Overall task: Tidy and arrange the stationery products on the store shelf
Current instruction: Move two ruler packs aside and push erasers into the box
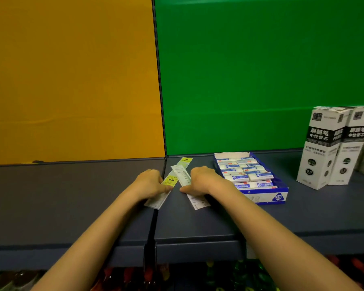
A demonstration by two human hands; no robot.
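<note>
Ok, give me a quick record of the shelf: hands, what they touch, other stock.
left hand: grips yellow-labelled ruler pack
right hand: rests on clear ruler pack, grip unclear
layout: both packs flat on shelf, angled apart toward the person
eraser box: open, filled, right of the hands
refill boxes: two, upright, far right

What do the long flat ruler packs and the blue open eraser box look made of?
Long flat ruler packs: apparently thin clear plastic sleeves, slightly glossy, with scale marks showing through and yellow paper-like labels. Blue open eraser box: probably printed cardboard, matte, judging by its folded white back flap and thin front wall.
</note>
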